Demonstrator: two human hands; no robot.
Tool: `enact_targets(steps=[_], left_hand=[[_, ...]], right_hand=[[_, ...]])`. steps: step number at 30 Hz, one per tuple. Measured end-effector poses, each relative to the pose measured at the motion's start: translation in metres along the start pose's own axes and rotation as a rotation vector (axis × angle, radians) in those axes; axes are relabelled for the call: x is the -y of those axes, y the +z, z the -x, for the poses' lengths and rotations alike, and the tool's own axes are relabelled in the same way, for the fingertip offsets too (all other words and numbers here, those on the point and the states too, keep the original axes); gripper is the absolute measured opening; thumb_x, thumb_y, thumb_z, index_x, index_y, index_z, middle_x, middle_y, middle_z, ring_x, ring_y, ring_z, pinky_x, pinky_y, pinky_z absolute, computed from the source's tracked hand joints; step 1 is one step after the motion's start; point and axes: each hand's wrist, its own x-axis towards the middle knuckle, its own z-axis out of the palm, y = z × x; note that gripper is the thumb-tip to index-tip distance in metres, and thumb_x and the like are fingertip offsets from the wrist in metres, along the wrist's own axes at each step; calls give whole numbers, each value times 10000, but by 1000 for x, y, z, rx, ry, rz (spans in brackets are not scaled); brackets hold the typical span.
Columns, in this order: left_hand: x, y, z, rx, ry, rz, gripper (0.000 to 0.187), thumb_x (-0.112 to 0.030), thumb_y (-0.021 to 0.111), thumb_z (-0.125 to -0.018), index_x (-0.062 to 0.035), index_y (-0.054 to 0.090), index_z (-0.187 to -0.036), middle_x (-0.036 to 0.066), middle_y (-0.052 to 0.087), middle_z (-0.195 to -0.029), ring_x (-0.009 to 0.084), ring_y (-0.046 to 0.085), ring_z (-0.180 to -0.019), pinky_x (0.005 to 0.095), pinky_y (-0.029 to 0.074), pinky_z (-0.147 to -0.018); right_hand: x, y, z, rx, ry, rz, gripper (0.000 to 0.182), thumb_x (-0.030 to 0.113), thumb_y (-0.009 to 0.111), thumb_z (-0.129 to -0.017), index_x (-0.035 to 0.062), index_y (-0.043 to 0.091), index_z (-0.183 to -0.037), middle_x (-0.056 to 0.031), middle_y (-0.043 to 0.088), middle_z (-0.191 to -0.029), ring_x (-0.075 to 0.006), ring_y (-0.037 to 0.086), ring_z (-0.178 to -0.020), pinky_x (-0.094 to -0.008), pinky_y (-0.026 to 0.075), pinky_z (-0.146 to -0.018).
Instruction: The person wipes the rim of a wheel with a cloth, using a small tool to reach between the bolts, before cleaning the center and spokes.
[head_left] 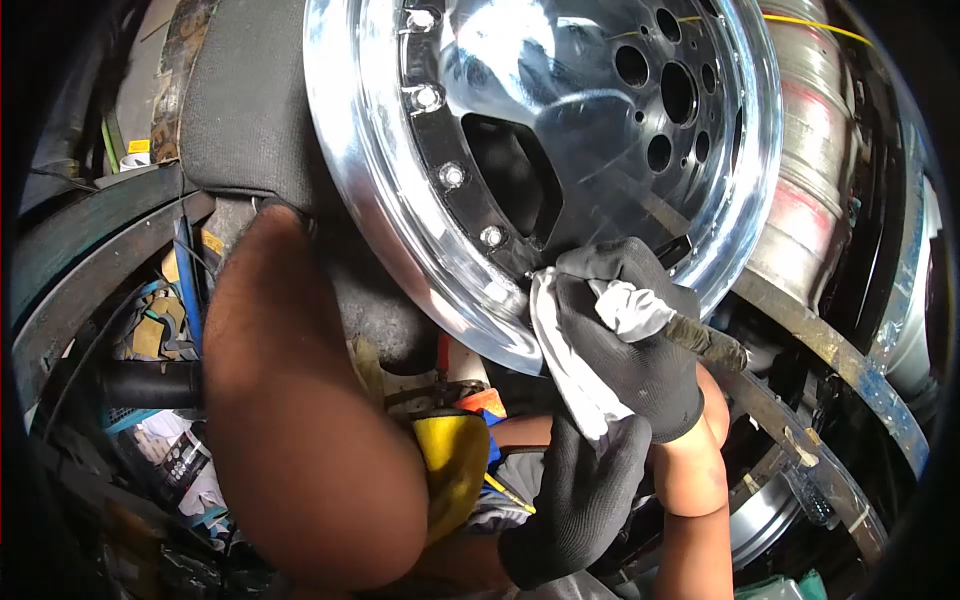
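A polished wheel (590,130) with a mirror-like lip, a dark spoke opening and several bolts round its edge is propped up in front of me. My right hand (640,365), in a black knit glove, is closed round a dark wrapped stick (712,343) bound with white cloth (570,365). Its fingers press at the wheel's lower inner edge, near a bolt. Lower down, my left hand (590,495), gloved alike, is closed on the hanging end of that cloth. The stick's tip is hidden by the right hand.
My bare knee (320,480) is at the left, near a black padded surface (245,110). More wheels (805,170) stand behind at the right, by a worn metal rail (850,370). A yellow cloth (450,470) and a cluttered bin (170,450) lie below.
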Motion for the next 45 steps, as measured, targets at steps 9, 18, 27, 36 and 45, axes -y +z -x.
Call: enact_targets(steps=[9, 18, 27, 36, 45], left_hand=[[0, -6, 1, -6, -8, 4, 395, -302, 554, -1057, -2, 575, -1314, 123, 686, -1163, 220, 691, -1009, 375, 582, -857], [-1, -5, 7, 12, 5, -39, 395, -303, 553, -1058, -5, 575, -1316, 119, 687, -1168, 218, 689, -1017, 372, 580, -862], [-1, -3, 6, 15, -11, -3, 395, -305, 552, -1059, -9, 575, -1319, 115, 688, -1172, 216, 688, -1024, 368, 577, -866], [-5, -1, 6, 21, -60, 41, 395, -306, 551, -1060, -12, 575, -1322, 111, 689, -1177, 215, 687, -1032, 365, 575, -871], [-6, 9, 13, 40, -105, 84, 395, -308, 550, -1061, -15, 575, -1325, 107, 691, -1181, 213, 686, -1039, 361, 573, -875]], right_hand=[[-12, -21, -24, 276, -236, -36, 214, 79, 721, -813, -2, 713, -1011, -146, 709, -950, -326, 700, -843, -380, 548, -749], [-29, -32, 4, 106, -180, -179, 281, 203, 741, -833, -4, 731, -1022, -135, 747, -991, -294, 718, -874, -378, 558, -801], [-24, -8, 2, 66, -31, -206, 157, 54, 777, -865, 39, 725, -1013, -86, 749, -1019, -143, 720, -905, -282, 565, -789], [-12, -1, 1, -9, 133, -139, 184, 29, 819, -828, 3, 732, -988, -92, 718, -958, -140, 695, -864, -280, 552, -781], [-20, -6, -5, 79, 310, -464, 160, 59, 786, -864, 15, 723, -1004, -82, 717, -980, -101, 677, -903, -268, 539, -792]])
